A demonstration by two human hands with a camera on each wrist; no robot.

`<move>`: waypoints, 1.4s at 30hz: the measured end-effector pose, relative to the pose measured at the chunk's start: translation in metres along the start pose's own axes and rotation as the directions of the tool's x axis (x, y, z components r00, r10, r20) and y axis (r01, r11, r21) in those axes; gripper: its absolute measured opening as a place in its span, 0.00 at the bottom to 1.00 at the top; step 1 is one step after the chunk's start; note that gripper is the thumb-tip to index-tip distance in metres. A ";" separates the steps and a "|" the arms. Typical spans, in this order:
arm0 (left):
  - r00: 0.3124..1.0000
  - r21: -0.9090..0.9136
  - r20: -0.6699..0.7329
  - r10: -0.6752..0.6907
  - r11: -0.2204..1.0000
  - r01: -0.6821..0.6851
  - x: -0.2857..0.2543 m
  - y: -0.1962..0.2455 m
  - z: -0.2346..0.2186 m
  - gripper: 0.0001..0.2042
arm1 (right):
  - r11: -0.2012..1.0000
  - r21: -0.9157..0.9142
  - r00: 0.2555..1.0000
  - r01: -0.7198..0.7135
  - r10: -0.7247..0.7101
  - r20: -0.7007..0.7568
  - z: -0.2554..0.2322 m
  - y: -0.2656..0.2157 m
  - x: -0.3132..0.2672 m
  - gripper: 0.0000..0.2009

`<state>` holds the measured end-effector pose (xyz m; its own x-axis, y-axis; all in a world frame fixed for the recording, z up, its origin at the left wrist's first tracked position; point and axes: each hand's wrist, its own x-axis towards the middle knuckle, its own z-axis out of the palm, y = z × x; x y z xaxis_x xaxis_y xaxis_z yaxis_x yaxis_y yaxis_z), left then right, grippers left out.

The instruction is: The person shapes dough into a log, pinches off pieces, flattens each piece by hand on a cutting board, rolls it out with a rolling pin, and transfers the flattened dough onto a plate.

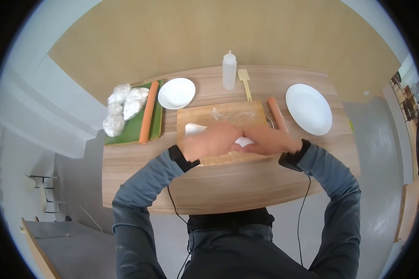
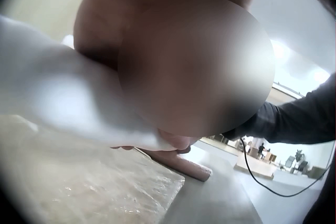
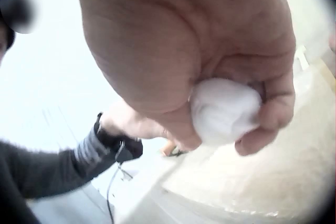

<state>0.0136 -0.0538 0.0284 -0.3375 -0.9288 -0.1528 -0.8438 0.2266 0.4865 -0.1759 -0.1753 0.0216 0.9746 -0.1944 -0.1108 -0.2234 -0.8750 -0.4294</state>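
Observation:
A white roll of dough (image 1: pixel 194 129) is held over the film-covered wooden board (image 1: pixel 186 115), its left end sticking out past my left hand (image 1: pixel 214 139). That hand grips the roll from above, its palm dark and close in the left wrist view, where the smooth dough (image 2: pixel 63 98) runs off to the left. My right hand (image 1: pixel 267 138) meets the left one and curls round the other end. Thumb and fingers press about the rounded dough end (image 3: pixel 223 109) in the right wrist view. Most of the roll's middle is hidden under the hands.
Right of the board lie a rolling pin (image 1: pixel 276 112) and a white oval plate (image 1: pixel 308 109). Behind it stand a squeeze bottle (image 1: pixel 229 72), a cream spatula (image 1: pixel 245 83) and a white bowl (image 1: pixel 177 93). A green tray (image 1: pixel 134 129) at left bears film-wrapped bundles (image 1: pixel 114 124) and an orange rolling pin (image 1: pixel 149 112).

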 end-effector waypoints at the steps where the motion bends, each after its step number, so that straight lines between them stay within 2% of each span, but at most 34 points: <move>1: 1.000 0.154 0.000 0.030 0.988 -0.029 -0.002 0.006 0.002 0.17 | 0.920 0.356 0.955 -0.163 0.057 0.290 -0.011 0.008 0.003 0.19; 2: 0.999 0.154 0.001 0.034 0.988 -0.033 -0.004 0.006 0.010 0.17 | 0.698 0.598 0.832 -0.394 -0.005 0.554 -0.017 0.011 0.004 0.21; 4: 0.938 0.316 -0.230 0.259 0.932 -0.179 -0.005 0.003 0.023 0.15 | 0.681 0.606 0.833 -0.412 0.012 0.553 -0.020 0.008 0.001 0.22; 5: 0.937 0.315 -0.237 0.256 0.933 -0.175 -0.004 0.002 0.024 0.15 | 0.666 0.612 0.831 -0.427 0.023 0.555 -0.021 0.006 0.001 0.23; 7: 0.932 0.508 -0.225 0.284 0.851 -0.137 -0.004 0.003 0.026 0.14 | 0.719 0.567 0.846 -0.402 0.056 0.530 -0.016 -0.003 -0.001 0.23; 9: 0.927 0.537 -0.236 0.291 0.834 -0.125 -0.006 0.006 0.030 0.14 | 0.762 0.527 0.866 -0.376 0.087 0.492 -0.013 -0.005 -0.002 0.23; 11: 0.924 0.566 -0.239 0.298 0.816 -0.117 -0.009 0.007 0.034 0.15 | 0.857 0.452 0.897 -0.246 0.025 0.442 -0.011 -0.006 -0.002 0.25; 12: 0.926 0.566 -0.230 0.301 0.815 -0.124 -0.011 0.006 0.036 0.15 | 0.856 0.455 0.897 -0.246 0.022 0.442 -0.006 -0.004 -0.003 0.25; 14: 0.927 0.568 -0.219 0.303 0.813 -0.132 -0.013 0.004 0.037 0.15 | 0.861 0.482 0.938 -0.164 -0.015 0.347 0.003 -0.001 -0.007 0.26; 16: 0.871 0.476 -0.307 0.384 0.854 -0.209 -0.015 0.003 0.036 0.15 | 0.829 0.512 0.929 -0.223 0.022 0.370 -0.001 -0.003 -0.012 0.24; 18: 0.863 0.467 -0.313 0.397 0.855 -0.224 -0.018 0.006 0.034 0.15 | 0.793 0.540 0.917 -0.283 0.057 0.396 -0.011 -0.009 -0.019 0.23; 20: 0.855 0.460 -0.320 0.408 0.856 -0.237 -0.021 0.008 0.030 0.14 | 0.869 0.417 0.937 -0.267 0.132 0.323 -0.021 -0.010 -0.025 0.20; 21: 0.853 0.426 -0.343 0.393 0.875 -0.232 -0.021 0.008 0.027 0.14 | 0.869 0.417 0.936 -0.268 0.133 0.325 -0.023 -0.009 -0.025 0.20; 23: 0.850 0.393 -0.367 0.378 0.891 -0.227 -0.018 0.005 0.022 0.13 | 0.946 0.322 0.998 -0.042 0.022 0.066 -0.028 -0.006 -0.025 0.19; 27: 0.861 0.462 -0.326 0.391 0.860 -0.216 -0.012 0.002 0.023 0.11 | 0.955 0.286 0.996 -0.077 0.061 0.065 -0.021 -0.003 -0.023 0.19; 29: 0.875 0.487 -0.295 0.384 0.848 -0.209 -0.010 0.000 0.027 0.10 | 0.945 0.228 0.949 -0.237 0.174 0.263 -0.030 -0.015 -0.018 0.19; 30: 0.886 0.475 -0.293 0.360 0.859 -0.193 -0.010 -0.001 0.029 0.10 | 0.944 0.229 0.949 -0.237 0.174 0.263 -0.024 -0.011 -0.017 0.19; 32: 0.897 0.461 -0.290 0.333 0.870 -0.174 -0.010 -0.001 0.031 0.10 | 0.820 0.495 0.952 -0.288 0.188 0.243 -0.006 0.002 -0.013 0.19; 33: 0.895 0.448 -0.291 0.338 0.875 -0.184 -0.011 0.000 0.031 0.09 | 0.820 0.495 0.952 -0.287 0.186 0.244 -0.001 0.006 -0.014 0.19; 35: 0.894 0.435 -0.292 0.340 0.879 -0.192 -0.013 0.001 0.034 0.09 | 0.911 0.409 0.997 -0.052 0.021 0.080 0.005 0.008 -0.018 0.17; 36: 0.883 0.406 -0.292 0.367 0.884 -0.233 -0.015 0.001 0.036 0.08 | 0.911 0.409 0.997 -0.051 0.020 0.079 0.005 0.010 -0.022 0.17; 37: 0.871 0.375 -0.294 0.393 0.886 -0.273 -0.017 0.003 0.035 0.07 | 0.978 0.192 0.994 0.085 -0.071 -0.083 0.003 0.010 -0.025 0.16; 38: 0.872 0.373 -0.294 0.391 0.887 -0.272 -0.020 0.003 0.033 0.07 | 0.981 -0.052 0.957 0.186 -0.193 -0.215 -0.001 0.009 -0.029 0.16; 39: 0.879 0.319 -0.314 0.358 0.912 -0.258 -0.025 0.003 0.030 0.07 | 0.990 0.130 0.946 0.053 -0.008 -0.324 -0.009 0.011 -0.031 0.14; 40: 0.885 0.265 -0.331 0.327 0.933 -0.245 -0.029 0.003 0.027 0.07 | 0.946 0.319 0.899 -0.062 0.192 -0.394 -0.021 0.018 -0.030 0.13; 41: 0.885 0.265 -0.329 0.328 0.932 -0.247 -0.032 -0.001 0.027 0.07 | 0.819 0.574 0.878 -0.006 0.278 -0.389 -0.032 0.038 -0.029 0.12; 42: 0.889 0.257 -0.338 0.309 0.939 -0.229 -0.035 -0.007 0.029 0.07 | 0.625 0.778 0.863 0.063 0.358 -0.357 -0.046 0.063 -0.029 0.11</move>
<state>0.0194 -0.0143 0.0057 -0.4199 -0.8547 0.3052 -0.8220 0.5007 0.2712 -0.2175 -0.2452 0.0386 0.7657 -0.6393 0.0709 -0.0891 -0.2146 -0.9726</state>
